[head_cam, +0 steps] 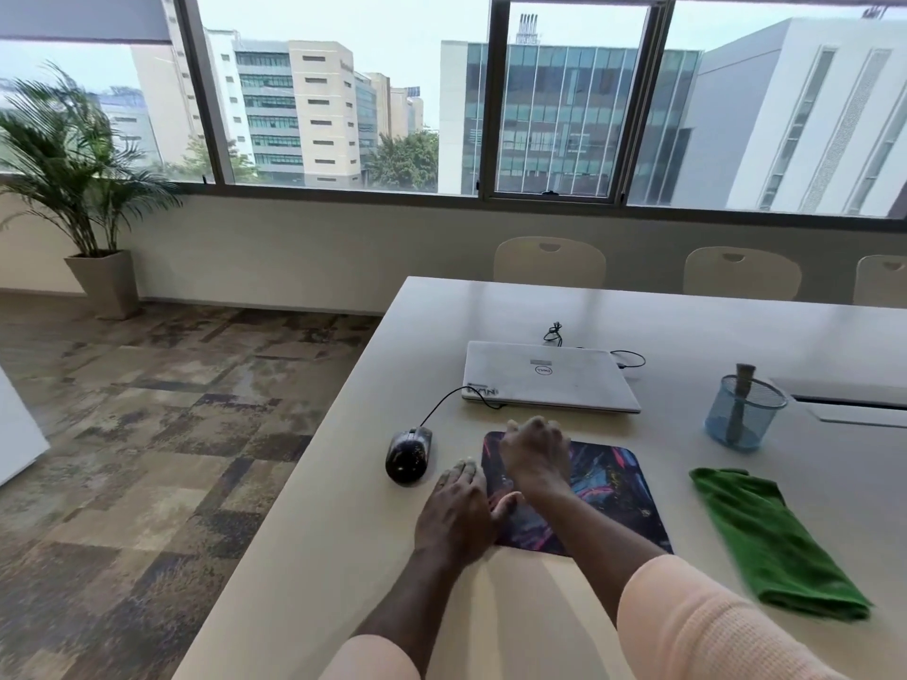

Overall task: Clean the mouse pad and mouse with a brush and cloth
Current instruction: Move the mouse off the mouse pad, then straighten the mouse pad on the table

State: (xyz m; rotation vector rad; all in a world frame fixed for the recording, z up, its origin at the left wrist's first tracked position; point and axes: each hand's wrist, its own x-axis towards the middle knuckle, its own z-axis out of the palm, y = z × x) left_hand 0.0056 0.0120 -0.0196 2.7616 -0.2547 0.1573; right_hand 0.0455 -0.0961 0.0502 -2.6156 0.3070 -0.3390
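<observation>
A colourful mouse pad (608, 488) lies on the white table (343, 532) in front of me. My left hand (459, 512) rests flat at the pad's left edge, fingers spread, holding nothing. My right hand (537, 454) lies over the pad's far left part, fingers apart, also empty. A black wired mouse (410, 454) sits on the table just left of the pad, apart from both hands. At the right, a brush (738, 402) stands in a blue mesh cup (743, 414). A folded green cloth (770, 537) lies right of the pad.
A closed white laptop (549, 377) with cables lies beyond the pad. The table's left edge runs diagonally close to the mouse, with carpet floor below. Beige chairs (549, 262) line the far side. A potted palm (73, 188) stands by the window.
</observation>
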